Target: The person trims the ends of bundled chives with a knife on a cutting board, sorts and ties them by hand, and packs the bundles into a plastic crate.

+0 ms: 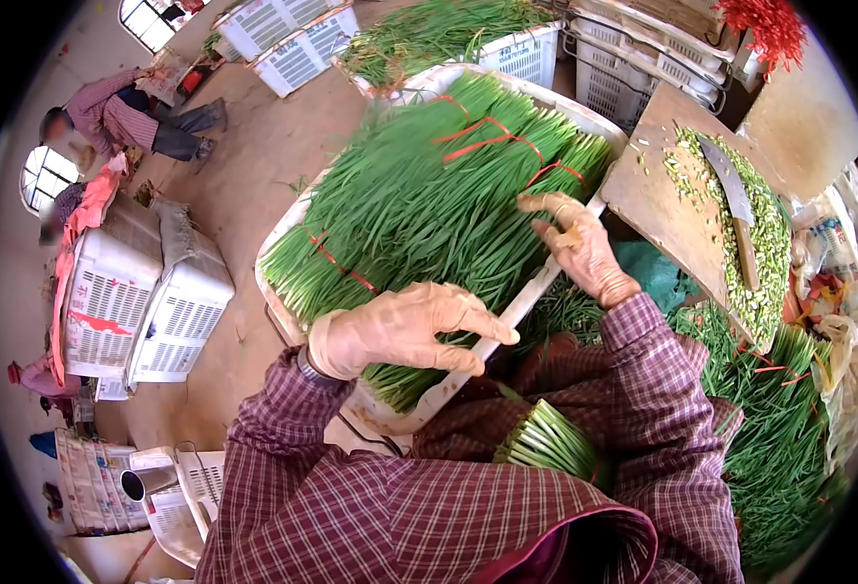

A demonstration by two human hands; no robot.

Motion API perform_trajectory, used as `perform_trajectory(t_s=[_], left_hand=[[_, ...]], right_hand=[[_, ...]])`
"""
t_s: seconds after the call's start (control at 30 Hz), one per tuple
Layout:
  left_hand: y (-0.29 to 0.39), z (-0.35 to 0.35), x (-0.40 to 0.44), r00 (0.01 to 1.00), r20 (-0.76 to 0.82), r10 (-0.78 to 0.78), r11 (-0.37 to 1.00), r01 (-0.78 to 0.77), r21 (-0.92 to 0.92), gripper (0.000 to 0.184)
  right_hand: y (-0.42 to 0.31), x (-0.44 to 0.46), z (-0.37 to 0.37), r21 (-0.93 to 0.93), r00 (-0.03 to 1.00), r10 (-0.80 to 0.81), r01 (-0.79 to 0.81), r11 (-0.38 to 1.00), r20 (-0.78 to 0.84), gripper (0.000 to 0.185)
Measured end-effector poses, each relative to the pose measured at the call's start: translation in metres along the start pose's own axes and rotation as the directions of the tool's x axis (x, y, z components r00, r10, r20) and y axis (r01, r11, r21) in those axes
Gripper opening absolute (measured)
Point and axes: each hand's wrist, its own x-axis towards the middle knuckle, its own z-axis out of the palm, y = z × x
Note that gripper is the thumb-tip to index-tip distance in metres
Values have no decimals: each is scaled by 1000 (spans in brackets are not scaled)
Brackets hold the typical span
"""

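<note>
Bunches of garlic chives, tied with red bands, fill a white plastic crate in front of me. Over the crate's near edge hovers my left hand in a thin pale glove, its fingers stretched out and holding nothing. My right hand, gloved too, is beside the crate's right rim near a red-banded bunch, with its fingers apart and slightly bent. Another bunch of cut stalks rests on my lap, partly hidden by my jacket. Part of the chives at the upper left is blurred.
To the right, a wooden board carries chopped stalk ends and a knife. Loose chives lie below it. Stacked white crates stand at left, near a bending person. More crates are at the back.
</note>
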Motion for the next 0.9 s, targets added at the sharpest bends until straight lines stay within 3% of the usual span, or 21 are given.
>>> perform_trajectory(t_s=[0.03, 0.1, 0.13, 0.23, 0.3, 0.33, 0.37, 0.47, 0.57, 0.63, 0.7, 0.77, 0.83, 0.9], left_hand=[[-15, 8, 5, 993, -111, 47, 992, -33, 125, 43], [-35, 16, 11, 885, -464, -43, 916, 220, 335, 48], [-42, 19, 17, 876, -463, -133, 811, 365, 457, 54], [-93, 44, 37, 821, -553, -142, 603, 515, 609, 70], [-112, 40, 40, 775, -554, -305, 532, 621, 576, 72], [-120, 36, 37, 764, -575, -293, 499, 635, 590, 67], [-128, 30, 38, 735, -596, -325, 447, 674, 588, 58], [-152, 21, 31, 691, -659, -297, 488, 703, 517, 50], [-155, 11, 21, 707, -629, -324, 571, 676, 466, 46], [-155, 1, 8, 740, -585, -332, 675, 620, 400, 50], [-157, -5, 3, 733, -602, -318, 649, 631, 425, 49], [-163, -16, 1, 701, -613, -364, 781, 589, 210, 41], [-149, -26, 0, 705, -605, -371, 821, 553, 141, 34], [-144, -30, -3, 713, -617, -334, 769, 585, 258, 31]], right_hand=[[-12, -2, -11, -58, 1000, 16, -16, 998, -8, 34], [-14, -10, -21, -163, 999, 31, -33, 986, -14, 29], [-13, -14, -24, -165, 999, 22, -17, 986, 25, 28], [-11, -25, -17, -316, 984, -120, 156, 936, 131, 28], [-5, -26, 0, -408, 946, -274, 322, 854, 173, 28], [-12, -25, 8, -441, 968, -92, 190, 877, 235, 30], [-5, -23, 22, -458, 964, -112, 215, 863, 241, 31], [20, -20, 69, -507, 950, -213, 304, 806, 230, 32], [26, -28, 84, -562, 952, -172, 289, 775, 253, 25], [25, -39, 73, -652, 893, 82, 257, 714, 443, 20], [30, -48, 65, -622, 911, 36, 251, 742, 411, 19], [37, -52, 59, -666, 889, 52, 300, 683, 454, 22], [31, -52, 53, -613, 906, 26, 264, 745, 422, 22], [16, -44, 40, -441, 943, -22, 176, 880, 333, 17]])
